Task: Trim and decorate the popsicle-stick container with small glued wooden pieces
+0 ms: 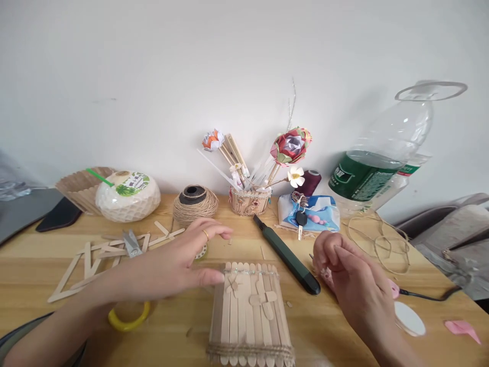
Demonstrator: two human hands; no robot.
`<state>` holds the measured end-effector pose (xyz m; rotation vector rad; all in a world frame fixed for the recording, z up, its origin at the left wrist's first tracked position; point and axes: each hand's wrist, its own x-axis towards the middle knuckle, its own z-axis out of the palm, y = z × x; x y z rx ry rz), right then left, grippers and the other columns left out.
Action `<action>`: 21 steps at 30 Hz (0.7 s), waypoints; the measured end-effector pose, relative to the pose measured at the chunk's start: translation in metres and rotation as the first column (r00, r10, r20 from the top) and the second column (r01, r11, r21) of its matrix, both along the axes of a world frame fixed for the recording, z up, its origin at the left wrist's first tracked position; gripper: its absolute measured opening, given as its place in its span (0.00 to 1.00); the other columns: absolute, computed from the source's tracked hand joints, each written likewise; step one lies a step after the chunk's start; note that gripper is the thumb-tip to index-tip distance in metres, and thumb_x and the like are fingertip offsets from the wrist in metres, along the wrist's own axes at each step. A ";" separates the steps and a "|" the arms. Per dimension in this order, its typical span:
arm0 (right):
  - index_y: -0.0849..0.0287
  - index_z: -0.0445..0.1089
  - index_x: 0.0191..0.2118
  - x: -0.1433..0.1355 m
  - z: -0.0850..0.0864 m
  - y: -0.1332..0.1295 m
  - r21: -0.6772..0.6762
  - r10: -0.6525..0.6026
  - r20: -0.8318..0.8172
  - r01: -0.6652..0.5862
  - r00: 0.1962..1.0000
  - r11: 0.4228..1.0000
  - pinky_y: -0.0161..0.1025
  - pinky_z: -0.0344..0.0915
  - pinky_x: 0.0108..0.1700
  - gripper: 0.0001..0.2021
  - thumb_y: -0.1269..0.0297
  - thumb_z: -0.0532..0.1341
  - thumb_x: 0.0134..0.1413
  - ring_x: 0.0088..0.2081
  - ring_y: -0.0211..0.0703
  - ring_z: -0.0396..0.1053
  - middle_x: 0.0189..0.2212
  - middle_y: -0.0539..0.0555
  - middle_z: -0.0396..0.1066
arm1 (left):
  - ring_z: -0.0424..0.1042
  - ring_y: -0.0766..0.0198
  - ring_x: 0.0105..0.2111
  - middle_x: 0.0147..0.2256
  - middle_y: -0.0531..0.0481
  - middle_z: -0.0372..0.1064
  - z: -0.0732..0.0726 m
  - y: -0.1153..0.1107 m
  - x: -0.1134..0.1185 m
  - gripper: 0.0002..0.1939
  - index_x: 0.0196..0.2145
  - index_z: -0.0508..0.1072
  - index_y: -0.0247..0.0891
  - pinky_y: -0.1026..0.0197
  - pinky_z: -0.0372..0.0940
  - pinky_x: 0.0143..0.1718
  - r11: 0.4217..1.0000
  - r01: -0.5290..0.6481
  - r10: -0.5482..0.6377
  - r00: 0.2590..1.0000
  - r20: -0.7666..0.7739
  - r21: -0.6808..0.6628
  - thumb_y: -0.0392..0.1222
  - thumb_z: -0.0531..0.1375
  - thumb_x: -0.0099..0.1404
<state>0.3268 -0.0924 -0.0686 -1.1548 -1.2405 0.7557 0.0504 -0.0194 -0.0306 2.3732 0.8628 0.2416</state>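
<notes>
My left hand [179, 255] is over the table with thumb and fingers apart, holding nothing. Its thumb tip is close to the upper left edge of a box made of craft sticks [248, 311]. Small wooden petal shapes form flowers on the box, and twine wraps its lower end. To the right, my right hand [353, 280] is closed, fingertips pressed together; whatever they may pinch is hidden. Partly behind that hand is a pink tool [393, 288] with a black cord. Between box and right hand lies a dark green utility knife [288, 255].
Loose craft sticks [71, 272] and yellow-handled scissors [132, 244] lie at left. Along the wall stand a white coconut [128, 199], a twine spool [194, 206], a stick holder with paper flowers [250, 201], a tissue pack [324, 209] and a large bottle [367, 173]. White discs [410, 318] lie right.
</notes>
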 end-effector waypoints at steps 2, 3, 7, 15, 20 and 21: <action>0.56 0.54 0.21 0.000 -0.002 0.002 0.027 -0.022 -0.019 0.023 1.000 0.999 0.34 0.53 0.22 0.15 0.63 0.50 0.59 0.21 0.36 0.53 0.21 0.46 0.52 | 0.57 0.55 0.58 0.57 0.46 0.55 0.001 0.003 0.001 0.20 0.56 0.56 0.47 0.51 0.60 0.53 0.996 -0.074 0.074 0.997 0.014 -0.043 0.49 0.51 0.68; 0.55 0.53 0.20 -0.001 -0.002 0.002 0.033 -0.033 -0.020 0.034 0.999 0.999 0.34 0.52 0.21 0.16 0.63 0.50 0.59 0.21 0.35 0.51 0.20 0.46 0.51 | 0.57 0.55 0.58 0.57 0.46 0.55 0.002 0.003 0.002 0.18 0.55 0.58 0.47 0.51 0.60 0.53 0.991 -0.118 0.119 0.992 0.028 -0.059 0.49 0.50 0.69; 0.55 0.52 0.18 -0.002 -0.003 0.000 0.013 -0.070 0.017 0.070 0.997 0.997 0.34 0.51 0.20 0.20 0.60 0.51 0.61 0.19 0.35 0.49 0.17 0.45 0.49 | 0.61 0.57 0.55 0.52 0.47 0.63 0.004 0.006 0.006 0.13 0.47 0.67 0.44 0.49 0.57 0.55 0.977 -0.210 0.212 0.965 0.157 -0.028 0.45 0.50 0.68; 0.55 0.71 0.36 -0.003 0.001 0.003 0.013 -0.116 0.094 0.116 0.989 0.993 0.33 0.58 0.23 0.09 0.56 0.62 0.52 0.25 0.34 0.61 0.30 0.50 0.67 | 0.69 0.58 0.45 0.40 0.49 0.72 0.006 0.009 0.006 0.09 0.34 0.75 0.40 0.51 0.62 0.50 0.970 -0.242 0.221 0.918 0.330 0.025 0.42 0.55 0.64; 0.56 0.72 0.42 -0.004 0.001 0.005 -0.037 -0.105 0.096 0.109 0.990 0.993 0.33 0.60 0.22 0.13 0.57 0.63 0.51 0.25 0.36 0.63 0.28 0.51 0.69 | 0.74 0.60 0.39 0.37 0.49 0.76 0.004 0.009 0.009 0.11 0.38 0.73 0.39 0.57 0.67 0.42 0.957 -0.292 0.284 0.934 0.216 0.001 0.41 0.51 0.67; 0.56 0.72 0.43 -0.004 0.001 0.005 -0.037 -0.107 0.089 0.111 0.990 0.993 0.32 0.59 0.21 0.14 0.56 0.63 0.52 0.25 0.36 0.63 0.29 0.52 0.69 | 0.74 0.60 0.38 0.37 0.50 0.76 0.002 0.009 0.010 0.11 0.38 0.73 0.39 0.58 0.67 0.40 0.955 -0.295 0.286 0.937 0.202 0.016 0.40 0.51 0.67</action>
